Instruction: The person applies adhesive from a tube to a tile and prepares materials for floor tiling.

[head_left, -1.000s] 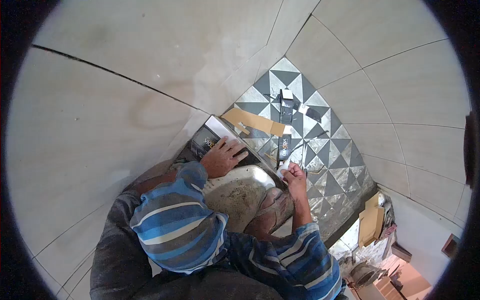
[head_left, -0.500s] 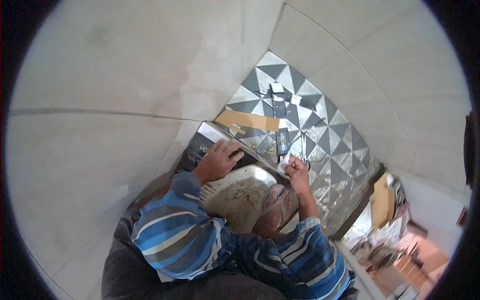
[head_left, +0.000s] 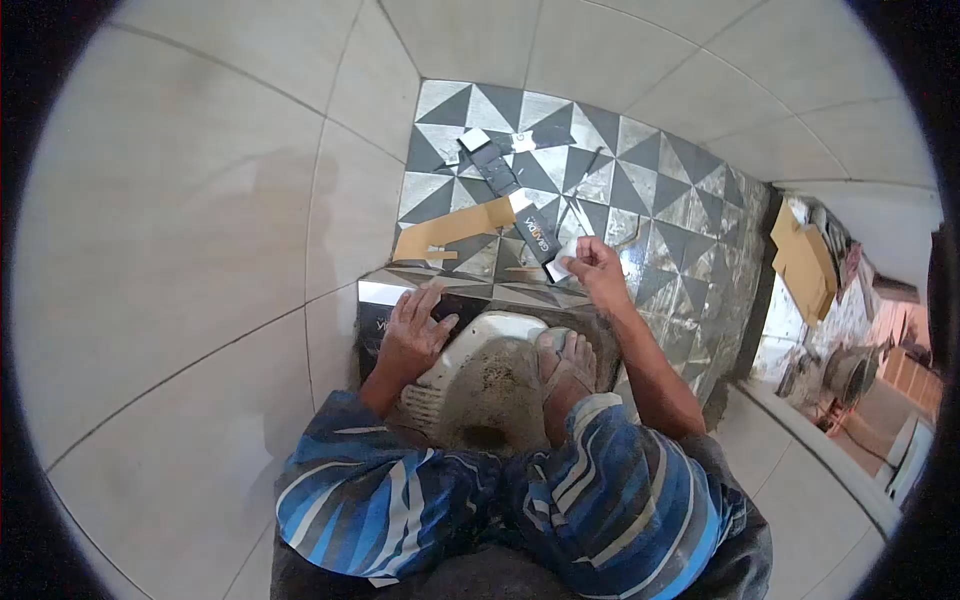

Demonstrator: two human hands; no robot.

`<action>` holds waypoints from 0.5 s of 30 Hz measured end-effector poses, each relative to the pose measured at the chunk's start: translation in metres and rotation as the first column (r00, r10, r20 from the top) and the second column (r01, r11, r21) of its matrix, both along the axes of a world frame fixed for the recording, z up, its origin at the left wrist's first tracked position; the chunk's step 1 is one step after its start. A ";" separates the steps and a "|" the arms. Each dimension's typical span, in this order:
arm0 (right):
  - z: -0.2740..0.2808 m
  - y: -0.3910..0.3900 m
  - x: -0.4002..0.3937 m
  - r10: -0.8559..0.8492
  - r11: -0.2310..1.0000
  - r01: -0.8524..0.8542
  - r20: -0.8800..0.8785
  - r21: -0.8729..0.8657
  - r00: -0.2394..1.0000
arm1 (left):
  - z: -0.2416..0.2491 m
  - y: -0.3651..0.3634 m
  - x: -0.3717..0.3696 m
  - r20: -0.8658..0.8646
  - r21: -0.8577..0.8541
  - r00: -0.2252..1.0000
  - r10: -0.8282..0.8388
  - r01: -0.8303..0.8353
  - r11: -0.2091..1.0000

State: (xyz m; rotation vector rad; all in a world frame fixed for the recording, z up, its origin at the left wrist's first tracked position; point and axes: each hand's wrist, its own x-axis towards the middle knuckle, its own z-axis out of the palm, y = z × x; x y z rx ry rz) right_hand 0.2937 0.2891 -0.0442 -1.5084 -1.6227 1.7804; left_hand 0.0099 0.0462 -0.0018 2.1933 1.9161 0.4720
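Observation:
My left hand (head_left: 414, 332) rests with its fingers apart on a dark printed cardboard piece (head_left: 372, 325) at the left edge of the squat toilet pan (head_left: 500, 330). Between the fingers and thumb of my right hand (head_left: 598, 268) is a small white item (head_left: 563, 262), pinched just at the near end of a narrow black printed box strip (head_left: 535, 228). A strip of brown cardboard (head_left: 455, 228) lies on the patterned floor between the two hands and the far wall.
Patterned tiles (head_left: 640, 150) cover the floor ahead. A foot in a sandal (head_left: 566, 360) stands on the pan's right side. Pale tiled walls (head_left: 220, 250) rise at left and behind. At right, beyond a ledge, lie cardboard (head_left: 803, 262) and a round metal container (head_left: 852, 372).
The view has turned and shifted, showing more of the floor and the foot. My right hand still pinches the white item, and my left hand still rests on the dark cardboard.

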 end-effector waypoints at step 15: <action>-0.066 0.016 0.046 -0.040 0.997 0.039 0.019 0.072 0.999 | 0.037 -0.017 -0.016 0.041 -0.301 0.944 0.326 -0.300 0.905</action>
